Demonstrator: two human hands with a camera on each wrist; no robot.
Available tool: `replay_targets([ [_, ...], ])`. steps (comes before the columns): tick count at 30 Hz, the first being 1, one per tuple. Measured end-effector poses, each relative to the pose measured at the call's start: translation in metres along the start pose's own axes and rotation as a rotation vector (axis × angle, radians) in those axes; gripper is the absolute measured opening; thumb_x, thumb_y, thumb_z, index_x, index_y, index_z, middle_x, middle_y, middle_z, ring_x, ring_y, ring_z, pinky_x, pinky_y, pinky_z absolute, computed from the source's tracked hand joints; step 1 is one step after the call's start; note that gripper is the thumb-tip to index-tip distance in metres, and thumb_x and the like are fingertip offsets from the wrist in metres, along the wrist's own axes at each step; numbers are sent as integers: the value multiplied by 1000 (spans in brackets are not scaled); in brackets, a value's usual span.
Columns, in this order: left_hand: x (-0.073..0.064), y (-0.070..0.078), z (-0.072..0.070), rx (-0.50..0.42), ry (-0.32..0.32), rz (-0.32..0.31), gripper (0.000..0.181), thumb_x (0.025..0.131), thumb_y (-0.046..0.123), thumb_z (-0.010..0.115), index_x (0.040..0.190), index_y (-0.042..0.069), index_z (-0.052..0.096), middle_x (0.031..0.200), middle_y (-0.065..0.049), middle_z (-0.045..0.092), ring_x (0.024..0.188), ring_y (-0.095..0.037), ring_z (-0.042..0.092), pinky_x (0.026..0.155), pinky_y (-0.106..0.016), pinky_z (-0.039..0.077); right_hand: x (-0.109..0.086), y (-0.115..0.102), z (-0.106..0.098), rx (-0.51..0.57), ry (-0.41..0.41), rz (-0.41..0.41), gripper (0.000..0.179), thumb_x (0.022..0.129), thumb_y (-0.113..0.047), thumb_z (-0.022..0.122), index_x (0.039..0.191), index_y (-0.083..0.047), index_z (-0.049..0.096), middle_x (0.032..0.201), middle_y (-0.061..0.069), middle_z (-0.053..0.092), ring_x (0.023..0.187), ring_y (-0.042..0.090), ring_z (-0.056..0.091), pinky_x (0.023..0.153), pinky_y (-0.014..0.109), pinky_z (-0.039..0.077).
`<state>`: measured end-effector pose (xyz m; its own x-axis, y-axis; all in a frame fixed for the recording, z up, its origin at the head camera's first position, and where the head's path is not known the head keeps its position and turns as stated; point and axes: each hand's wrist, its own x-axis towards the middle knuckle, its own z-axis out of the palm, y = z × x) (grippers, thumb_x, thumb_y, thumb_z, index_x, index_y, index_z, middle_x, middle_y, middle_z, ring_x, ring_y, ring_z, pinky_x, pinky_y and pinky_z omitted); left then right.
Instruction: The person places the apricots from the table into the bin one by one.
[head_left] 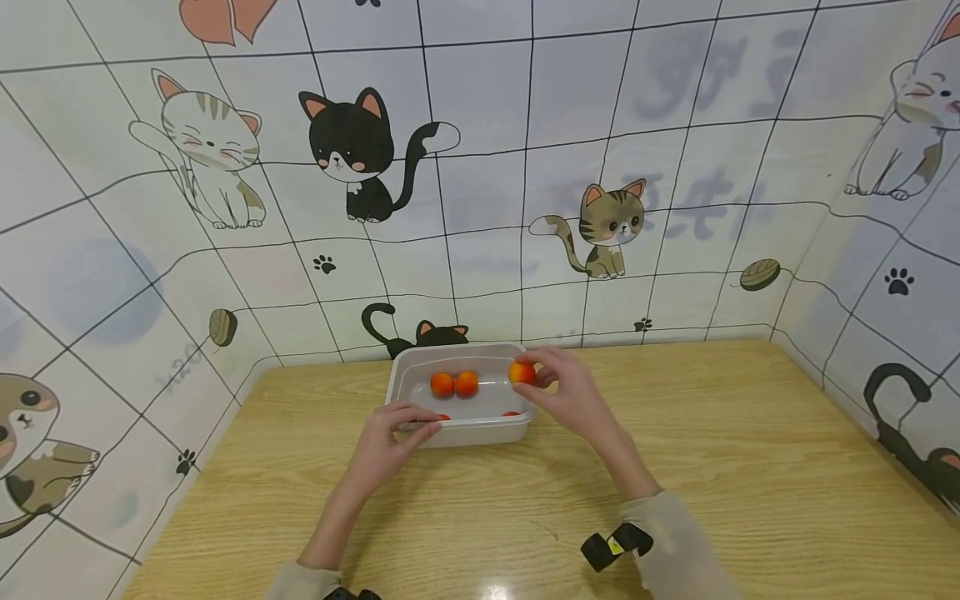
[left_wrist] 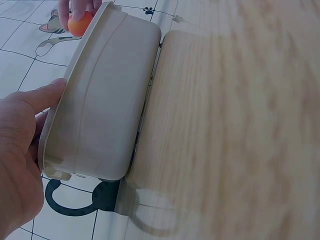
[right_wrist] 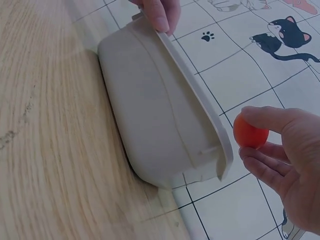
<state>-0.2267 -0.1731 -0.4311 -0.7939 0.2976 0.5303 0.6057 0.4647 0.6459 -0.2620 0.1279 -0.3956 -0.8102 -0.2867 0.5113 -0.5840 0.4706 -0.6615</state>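
A white plastic container [head_left: 480, 431] stands on the table near the wall. Inside it lie two round orange-red fruits [head_left: 467, 383] side by side, and two more show only their tops above the front wall. My left hand [head_left: 382, 442] pinches the container's front rim near its left corner, thumb outside and fingers over the edge. Between thumb and fingertips my right hand [head_left: 566, 390] holds another round orange-red fruit [right_wrist: 251, 131], up at the container's right rim. In the right wrist view this fruit appears just beyond the rim [right_wrist: 223, 142].
The wooden table [head_left: 712, 467] reaches the wall, which is covered in a cat-print sheet [head_left: 487, 192] with grid lines. A black wrist device [head_left: 618, 546] sits on the right sleeve.
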Motion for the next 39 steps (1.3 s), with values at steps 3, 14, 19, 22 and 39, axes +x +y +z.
replay_targets([
  [3, 0, 0, 0, 6, 1, -4, 8, 86, 10, 81, 94, 9, 80, 92, 10, 72, 89, -13, 66, 78, -31, 55, 0, -1, 4, -3, -6, -14, 32, 86, -10, 82, 116, -6, 71, 110, 6, 67, 81, 17, 64, 75, 39, 59],
  [14, 1, 0, 0, 12, 0, -24, 7, 87, 13, 81, 94, 12, 80, 93, 11, 72, 91, -13, 66, 80, -33, 56, -2, -2, 18, 38, -43, -39, 34, 87, -11, 81, 119, -5, 69, 108, 7, 66, 80, 15, 63, 73, 35, 58],
  [19, 2, 1, 0, 20, 2, -27, 8, 86, 11, 81, 94, 12, 80, 92, 10, 72, 92, -14, 66, 80, -34, 56, -3, -1, 21, 35, -52, -42, 34, 89, -9, 79, 120, -3, 68, 111, 8, 67, 80, 15, 64, 73, 33, 58],
  [22, 2, 1, 0, 19, 0, -29, 8, 86, 10, 81, 94, 11, 80, 92, 10, 72, 92, -15, 66, 80, -35, 56, -4, -1, 21, 36, -50, -38, 34, 89, -7, 78, 121, -4, 68, 113, 9, 67, 79, 16, 64, 74, 35, 58],
  [39, 0, 2, 0, 12, -13, -48, 9, 88, 13, 80, 95, 9, 79, 95, 10, 72, 93, -15, 66, 81, -33, 56, -6, -3, 19, 17, -52, -46, 27, 90, -5, 76, 117, -4, 70, 109, 8, 66, 78, 16, 63, 73, 31, 58],
])
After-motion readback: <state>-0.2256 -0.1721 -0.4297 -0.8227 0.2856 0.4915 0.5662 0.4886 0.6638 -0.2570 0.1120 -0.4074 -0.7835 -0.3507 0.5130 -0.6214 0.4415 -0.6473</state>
